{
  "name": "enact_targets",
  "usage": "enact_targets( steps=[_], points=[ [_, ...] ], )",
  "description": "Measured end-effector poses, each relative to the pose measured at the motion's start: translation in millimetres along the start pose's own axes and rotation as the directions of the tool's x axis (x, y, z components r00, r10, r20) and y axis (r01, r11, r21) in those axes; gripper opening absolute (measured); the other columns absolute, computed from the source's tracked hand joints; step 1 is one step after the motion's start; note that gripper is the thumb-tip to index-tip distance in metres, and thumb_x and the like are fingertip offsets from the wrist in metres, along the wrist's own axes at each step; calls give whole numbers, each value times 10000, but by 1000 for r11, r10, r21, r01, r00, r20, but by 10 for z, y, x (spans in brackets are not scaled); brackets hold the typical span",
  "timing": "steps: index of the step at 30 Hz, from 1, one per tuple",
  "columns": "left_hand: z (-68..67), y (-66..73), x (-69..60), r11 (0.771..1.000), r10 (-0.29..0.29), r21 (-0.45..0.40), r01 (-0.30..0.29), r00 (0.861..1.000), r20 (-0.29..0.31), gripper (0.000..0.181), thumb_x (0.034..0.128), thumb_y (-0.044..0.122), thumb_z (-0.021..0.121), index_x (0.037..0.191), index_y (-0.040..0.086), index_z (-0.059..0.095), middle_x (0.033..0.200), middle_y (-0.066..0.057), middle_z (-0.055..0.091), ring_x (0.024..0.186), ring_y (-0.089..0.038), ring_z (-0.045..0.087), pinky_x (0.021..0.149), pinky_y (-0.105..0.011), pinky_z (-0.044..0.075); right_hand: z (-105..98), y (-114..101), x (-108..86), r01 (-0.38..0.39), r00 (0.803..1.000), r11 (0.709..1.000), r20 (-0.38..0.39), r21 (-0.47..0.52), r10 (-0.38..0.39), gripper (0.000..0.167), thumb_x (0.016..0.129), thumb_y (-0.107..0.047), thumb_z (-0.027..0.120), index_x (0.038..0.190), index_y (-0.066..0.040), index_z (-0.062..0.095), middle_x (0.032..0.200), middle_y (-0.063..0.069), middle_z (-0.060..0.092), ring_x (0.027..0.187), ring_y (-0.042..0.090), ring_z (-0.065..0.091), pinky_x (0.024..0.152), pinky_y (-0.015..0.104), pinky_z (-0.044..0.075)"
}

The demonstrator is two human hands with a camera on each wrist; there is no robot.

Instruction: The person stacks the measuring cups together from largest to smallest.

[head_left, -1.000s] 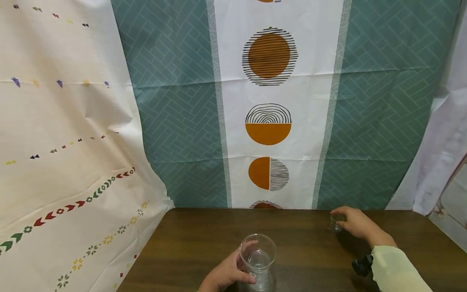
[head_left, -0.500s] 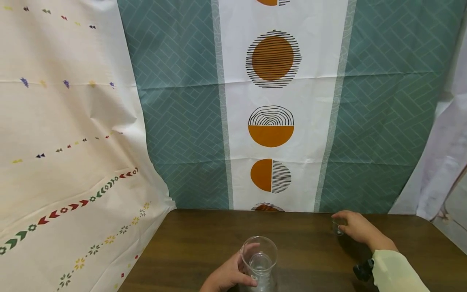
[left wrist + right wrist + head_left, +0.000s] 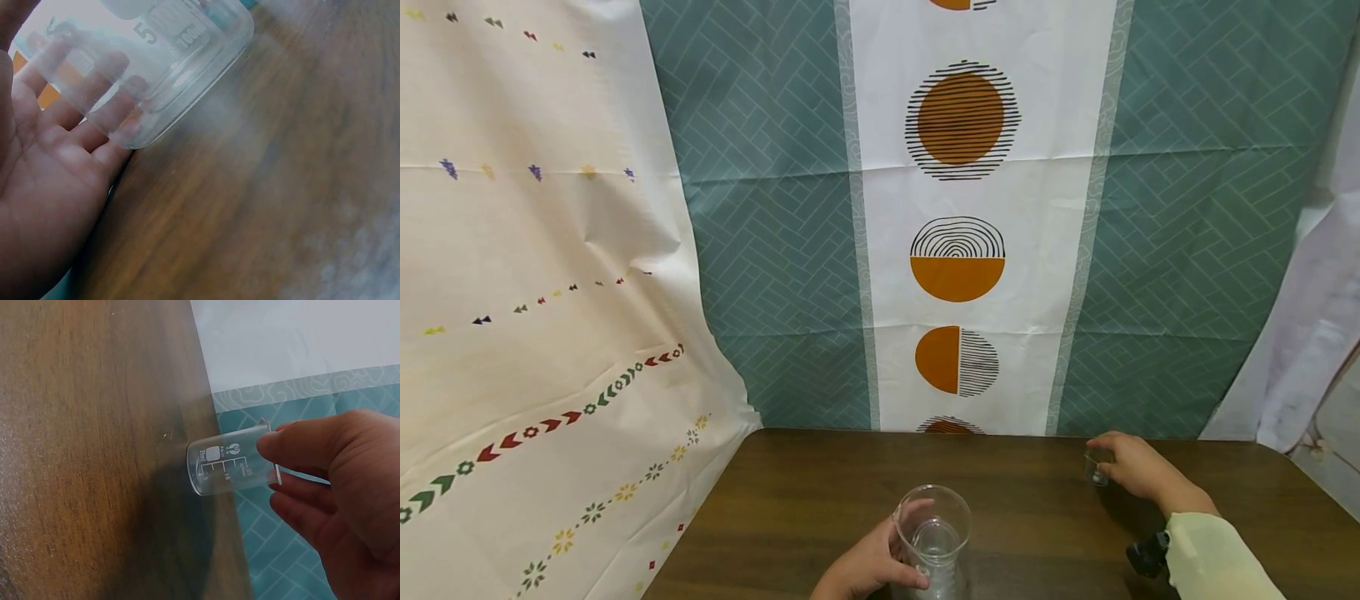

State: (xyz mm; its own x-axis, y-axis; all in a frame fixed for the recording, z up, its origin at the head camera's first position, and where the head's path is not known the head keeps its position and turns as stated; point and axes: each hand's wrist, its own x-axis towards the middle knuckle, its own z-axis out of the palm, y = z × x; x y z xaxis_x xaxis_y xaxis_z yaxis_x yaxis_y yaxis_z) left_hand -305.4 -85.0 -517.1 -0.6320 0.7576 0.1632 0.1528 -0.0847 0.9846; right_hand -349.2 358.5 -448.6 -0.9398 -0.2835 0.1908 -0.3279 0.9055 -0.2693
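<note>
A large clear glass beaker (image 3: 932, 542) stands upright near the table's front in the head view. My left hand (image 3: 872, 558) grips it from the left, thumb across the near side and fingers behind. Printed markings show through the large beaker's wall (image 3: 187, 31) in the left wrist view. Farther back on the right, my right hand (image 3: 1142, 475) pinches a small clear beaker (image 3: 1096, 468) near its rim. In the right wrist view that small beaker (image 3: 228, 459) bears a white scale and looks clear inside. Whether its base touches the table cannot be told.
Both beakers are over a dark brown wooden table (image 3: 820, 475). A green and white patterned cloth (image 3: 775, 250) hangs behind its far edge. Along the left side drapes a cream cloth (image 3: 550, 358). A small black object (image 3: 1148, 554) sits at the right wrist.
The head view has shifted slightly, so the table and both hands appear a little lower and to the right. Both hands keep their hold on the beakers.
</note>
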Motion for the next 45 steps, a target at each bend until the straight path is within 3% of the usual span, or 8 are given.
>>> enact_targets(
  steps=[9, 20, 45],
  points=[
    [12, 25, 4, 1000, -10, 4, 10, 1000, -17, 842, 782, 118, 806, 1472, 220, 334, 1410, -70, 478, 1233, -169, 526, 973, -235, 469, -53, -19, 36, -48, 996, 999, 69, -6, 48, 376, 815, -47, 667, 1159, 98, 621, 1126, 279, 608, 1052, 480, 573, 862, 570, 479],
    [13, -11, 5, 1000, -14, -9, 14, 1000, -15, 844, 784, 115, 805, 1472, 222, 330, 1407, -56, 470, 1231, -173, 522, 967, -242, 476, -52, -45, 36, -118, 989, 993, 91, 8, 116, 371, 809, -25, 671, 1157, 94, 621, 1128, 294, 622, 991, 435, 611, 821, 543, 507],
    [9, -12, 6, 1000, 6, -16, -6, 1000, 0, 852, 784, 124, 806, 1477, 207, 318, 1404, -62, 467, 1232, -177, 525, 976, -251, 472, -42, -59, -68, -33, 997, 999, 65, 8, 32, 362, 837, -39, 671, 1168, 98, 618, 1160, 280, 620, 1071, 467, 581, 854, 552, 495]
  ],
)
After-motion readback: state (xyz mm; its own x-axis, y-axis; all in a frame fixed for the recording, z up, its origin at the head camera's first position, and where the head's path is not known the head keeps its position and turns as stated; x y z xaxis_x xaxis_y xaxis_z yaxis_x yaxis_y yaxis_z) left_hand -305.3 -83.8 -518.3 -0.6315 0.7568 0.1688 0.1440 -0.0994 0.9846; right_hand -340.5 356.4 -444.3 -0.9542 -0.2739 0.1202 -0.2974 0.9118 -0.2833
